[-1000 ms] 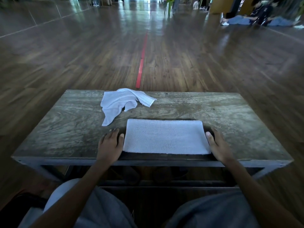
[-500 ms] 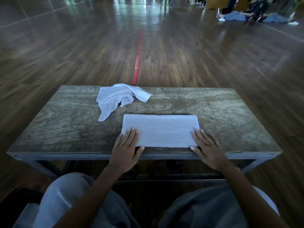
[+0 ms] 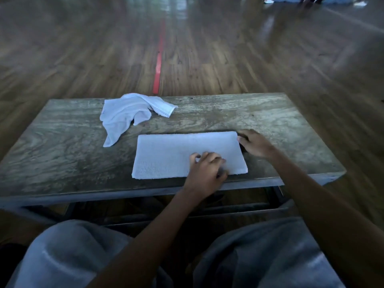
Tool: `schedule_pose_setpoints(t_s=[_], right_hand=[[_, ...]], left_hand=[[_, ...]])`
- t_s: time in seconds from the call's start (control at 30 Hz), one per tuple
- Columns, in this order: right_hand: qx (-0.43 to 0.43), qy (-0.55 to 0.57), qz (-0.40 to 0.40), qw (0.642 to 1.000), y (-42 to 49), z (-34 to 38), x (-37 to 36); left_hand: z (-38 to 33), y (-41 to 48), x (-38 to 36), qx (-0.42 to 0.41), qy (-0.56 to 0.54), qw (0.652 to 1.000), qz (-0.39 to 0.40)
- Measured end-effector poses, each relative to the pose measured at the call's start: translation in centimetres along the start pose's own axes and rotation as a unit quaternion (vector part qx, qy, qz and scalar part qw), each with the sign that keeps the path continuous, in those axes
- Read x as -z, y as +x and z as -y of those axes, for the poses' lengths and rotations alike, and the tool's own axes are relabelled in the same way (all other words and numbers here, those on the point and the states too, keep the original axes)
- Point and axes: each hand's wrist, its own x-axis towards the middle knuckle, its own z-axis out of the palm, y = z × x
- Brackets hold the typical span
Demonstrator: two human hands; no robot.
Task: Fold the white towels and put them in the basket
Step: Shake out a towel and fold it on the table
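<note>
- Two cloths lie on a worn wooden table, and the crumpled cloth sits well to the left of both hands and farther from the person. It is thin and white, and it is bunched, with one tail trailing toward the near side and a stitched hem showing at its right tip.
- Beyond the hands, past the table's far edge, a brown plank floor stretches away, with a red line running straight out from the table.
- Far off, above the right hand at the top edge, blurred shapes lie on the floor, too smeared to name.
- Below the hands, the person's knees in grey trousers fill the bottom of the view.
- Nothing lies between the hands and the folded towel.
- The left hand rests on the towel's near right part, with knuckles up and fingers curled, and the left forearm crosses the table's near edge. Blur hides whether it pinches any fabric.
- The right hand lies at the towel's right short edge with its thumb tip against that edge near the far corner. Its fingers reach past the corner, so I cannot tell whether it grips.
- The towel is a white, nubby terry rectangle lying flat with its long side across the person. Its edges are neat, and it is close to the table's near edge.
</note>
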Motion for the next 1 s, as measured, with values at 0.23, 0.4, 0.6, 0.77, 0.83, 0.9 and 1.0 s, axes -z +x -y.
schedule_pose_setpoints(t_s=[0.23,0.4,0.6,0.77,0.83,0.9,1.0], right_hand=[[-0.018,0.044,0.055,0.997,2.5,0.6,-0.6],[-0.021,0.098,0.065,0.993,2.2,0.6,0.1],[-0.016,0.112,0.061,0.992,-0.9,1.5,1.0],[0.013,0.232,0.048,0.972,-2.6,3.2,3.3],[0.033,0.283,0.063,0.956,-2.8,4.8,4.3],[0.052,0.34,0.089,0.935,-2.4,6.7,4.9],[0.074,0.39,0.139,0.907,-1.3,10.3,5.4]], left_hand=[[-2.8,2.8,-3.7,-0.016,0.089,0.996,0.013],[-3.4,2.6,-3.5,-0.047,0.113,0.992,-0.015],[-3.9,0.8,-2.9,-0.135,0.092,0.985,-0.06],[-3.6,-1.0,0.8,-0.082,0.001,0.993,-0.087],[-3.2,-1.9,3.1,-0.036,-0.08,0.991,-0.103],[-2.1,-2.5,5.1,0.008,-0.148,0.982,-0.115],[0.3,-3.5,7.9,0.074,-0.224,0.96,-0.148]])
